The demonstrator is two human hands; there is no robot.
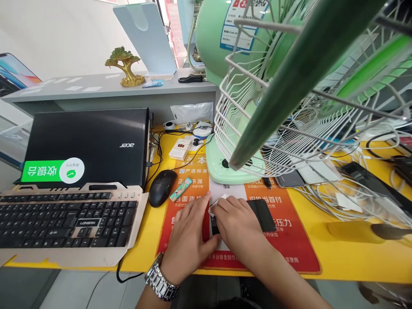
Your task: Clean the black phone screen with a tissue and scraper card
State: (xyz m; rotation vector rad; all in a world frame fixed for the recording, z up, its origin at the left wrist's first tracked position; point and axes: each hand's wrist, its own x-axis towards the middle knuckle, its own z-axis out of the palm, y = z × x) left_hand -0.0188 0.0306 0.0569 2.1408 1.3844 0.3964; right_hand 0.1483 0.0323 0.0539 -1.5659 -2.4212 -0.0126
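A black smartphone [264, 214] lies on the red and orange printed mat, its long side running left to right. My right hand [238, 221] is closed over the phone's left part, fingers bent, pinching a small white wipe [221, 201] against it. Most of the wipe is hidden under the fingers. Beside the phone's left end rests my left hand [189, 234], its fingers stretched out and its thumb apart near the phone's lower left corner. A metal watch is on the left wrist.
A green desk fan [236, 165] with a wire cage leans close over the mat. Left are a mouse [162, 188], a keyboard [71, 223] and a laptop [86, 146]. A cigarette pack [180, 149] lies behind; tangled white cables [331, 206] and a screwdriver-like tool [357, 231] lie right.
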